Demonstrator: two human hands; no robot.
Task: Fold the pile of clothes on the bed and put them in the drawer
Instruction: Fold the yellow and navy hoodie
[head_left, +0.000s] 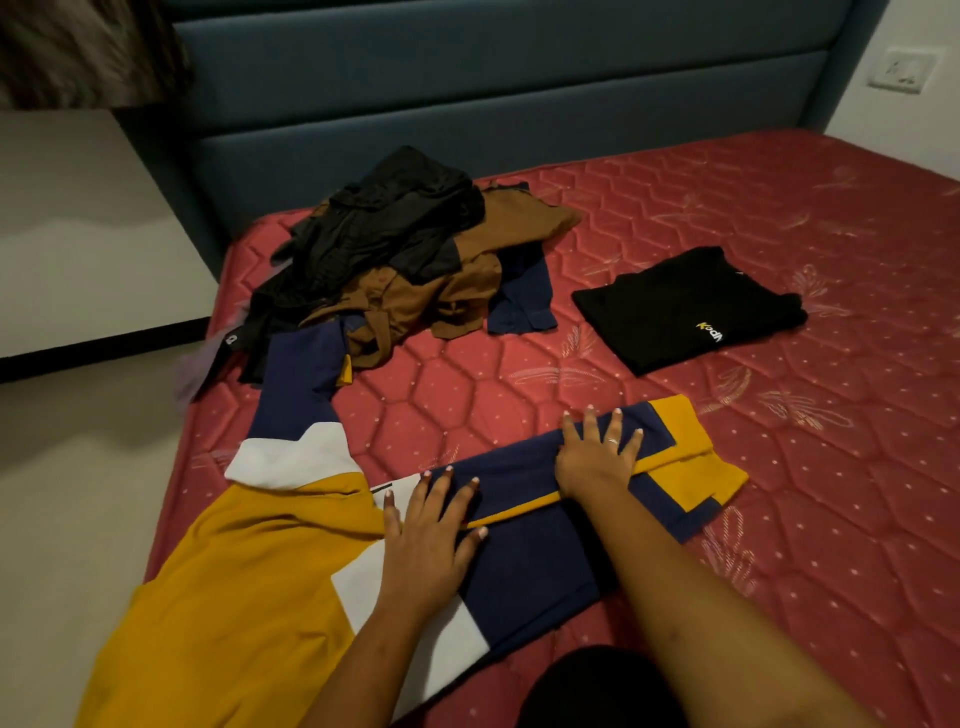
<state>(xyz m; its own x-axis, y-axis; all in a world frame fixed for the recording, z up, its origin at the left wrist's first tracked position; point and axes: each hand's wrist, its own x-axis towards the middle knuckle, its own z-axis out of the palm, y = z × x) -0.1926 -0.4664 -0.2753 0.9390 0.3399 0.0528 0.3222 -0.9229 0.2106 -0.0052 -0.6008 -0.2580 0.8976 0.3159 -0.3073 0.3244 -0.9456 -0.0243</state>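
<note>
- Head view is showing us leaning over a red quilted mattress (779, 493), stitched in hexagons with pale leaf prints.
- We are pressing our left hand (426, 535) flat on a soft colour-block shirt (535, 577) of navy, mustard and white panels. The fingers are straight and spread, gripping nothing.
- We are laying our right hand (597, 457) flat too, with the fingers fanned wide over the folded-in navy sleeve (498, 478). Its mustard cuff (691, 462) is pointing right, and a thin ring (613, 441) is showing on one finger.
- The shirt is lying along the near edge of the mattress, and its mustard body is draping past the left side.
- A crumpled pile of clothes (395, 260) is sitting beyond it, near the padded blue headboard (467, 93). Black, brown and navy fabrics are heaped together there, and the shirt's other sleeve is reaching up to the heap's edge.
- A folded black shirt (685, 306), a neat rectangle with small yellow-and-white lettering, is resting well apart to the right.
</note>
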